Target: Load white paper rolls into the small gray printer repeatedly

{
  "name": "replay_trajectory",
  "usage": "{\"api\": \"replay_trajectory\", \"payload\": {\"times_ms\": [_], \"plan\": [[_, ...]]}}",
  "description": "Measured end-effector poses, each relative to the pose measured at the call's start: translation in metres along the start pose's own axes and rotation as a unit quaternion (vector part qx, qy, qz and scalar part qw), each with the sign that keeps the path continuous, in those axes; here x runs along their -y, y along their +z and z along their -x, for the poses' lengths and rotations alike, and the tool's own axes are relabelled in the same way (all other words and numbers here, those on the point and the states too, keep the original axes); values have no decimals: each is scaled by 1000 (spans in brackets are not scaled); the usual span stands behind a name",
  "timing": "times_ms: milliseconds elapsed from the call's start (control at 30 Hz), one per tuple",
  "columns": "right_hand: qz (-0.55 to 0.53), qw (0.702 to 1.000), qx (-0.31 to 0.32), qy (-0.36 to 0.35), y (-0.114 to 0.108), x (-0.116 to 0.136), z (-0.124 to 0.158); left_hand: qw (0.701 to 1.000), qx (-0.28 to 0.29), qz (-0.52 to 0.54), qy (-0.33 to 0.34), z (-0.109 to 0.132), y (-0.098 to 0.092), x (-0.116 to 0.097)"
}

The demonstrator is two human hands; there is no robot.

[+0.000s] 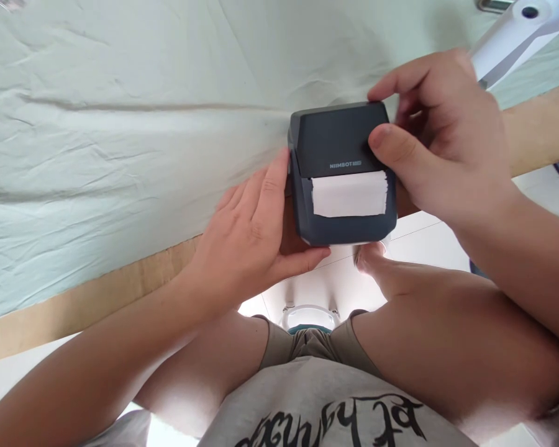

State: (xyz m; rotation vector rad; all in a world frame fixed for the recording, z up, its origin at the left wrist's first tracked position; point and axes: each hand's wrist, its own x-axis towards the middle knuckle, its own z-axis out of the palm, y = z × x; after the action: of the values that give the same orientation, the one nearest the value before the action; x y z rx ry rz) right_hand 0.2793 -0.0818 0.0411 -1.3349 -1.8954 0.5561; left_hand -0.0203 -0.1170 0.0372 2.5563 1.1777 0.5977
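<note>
- Two hands hold the printer (342,174) at the table (121,279) edge, I note.
- Left hand (251,242) cups its left side, thumb under the front.
- Right hand (440,143) grips its top right corner, thumb pressed down.

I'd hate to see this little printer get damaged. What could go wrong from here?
1. The label printer is held right at the table edge, with its front out over the floor. If the left hand or right hand loosens its grip, it could drop.
2. The white paper sticking out of the slot lies just below the right hand's thumb, so it might get creased or torn.
</note>
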Motion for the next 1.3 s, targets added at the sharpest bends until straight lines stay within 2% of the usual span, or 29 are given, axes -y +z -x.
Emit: {"api": "replay_trajectory", "payload": {"times_ms": [67, 200, 400, 633, 967, 1100, 1300], "plan": [[9, 1000, -22, 2, 0, -3, 2, 1000, 16, 7, -19, 0, -2, 0], [-78, 994, 33, 71, 4, 2, 1, 998, 44, 5, -41, -1, -5, -2], [-87, 991, 46, 93, 6, 10, -1, 998, 38, 0, -41, 0, -3, 0], [-110, 985, 61, 119, 3, 19, -4, 996, 47, 42, -66, 0, -6, 0], [-192, 960, 105, 177, -4, 17, -10, 995, 34, 43, -86, -6, -11, -6], [-189, 964, 109, 151, -2, 16, -9, 995, 28, 33, -89, -3, -10, -5], [-147, 975, 143, 92, -8, -4, -6, 996, 25, 32, -80, -4, -7, -4]]}}
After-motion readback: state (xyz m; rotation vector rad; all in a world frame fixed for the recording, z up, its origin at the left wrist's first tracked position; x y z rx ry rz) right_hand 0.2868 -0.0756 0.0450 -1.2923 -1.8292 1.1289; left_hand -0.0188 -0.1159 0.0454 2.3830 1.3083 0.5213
